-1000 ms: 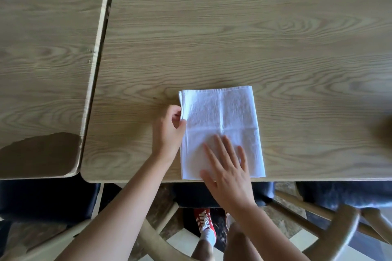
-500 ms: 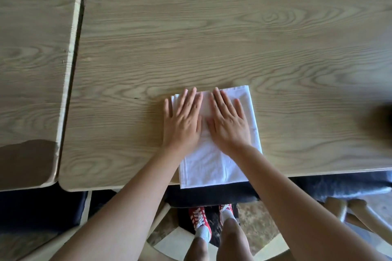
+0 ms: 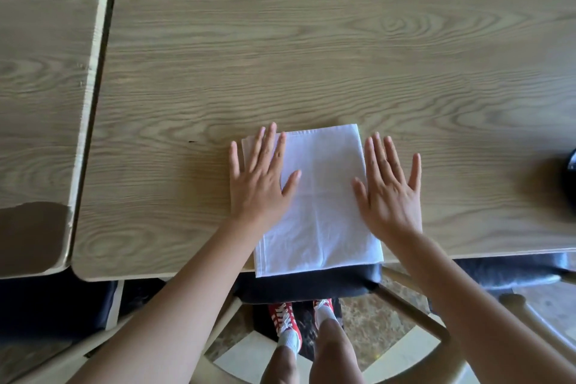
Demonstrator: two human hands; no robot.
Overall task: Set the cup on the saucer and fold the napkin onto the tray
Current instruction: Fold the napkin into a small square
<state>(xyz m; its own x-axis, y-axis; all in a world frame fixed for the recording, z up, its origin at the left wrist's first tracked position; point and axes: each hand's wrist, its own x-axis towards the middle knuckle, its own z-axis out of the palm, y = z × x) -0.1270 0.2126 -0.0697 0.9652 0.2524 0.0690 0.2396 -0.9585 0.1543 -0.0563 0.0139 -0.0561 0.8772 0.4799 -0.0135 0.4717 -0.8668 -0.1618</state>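
A white napkin (image 3: 321, 196), folded into a tall rectangle, lies flat on the wooden table (image 3: 311, 56), its near end hanging a little over the front edge. My left hand (image 3: 258, 181) rests palm down on the napkin's left edge, fingers spread. My right hand (image 3: 389, 187) lies flat at the napkin's right edge, mostly on the table. Neither hand holds anything. No cup, saucer or tray is clearly in view.
A dark rounded object (image 3: 570, 178) is cut off by the right edge of the view. A second wooden table (image 3: 40, 87) stands to the left across a narrow gap. Dark-cushioned wooden chairs (image 3: 311, 284) sit below the front edge.
Both hands lay side by side on the middle of the napkin; they have slid apart to its left and right edges. The napkin stays in place.
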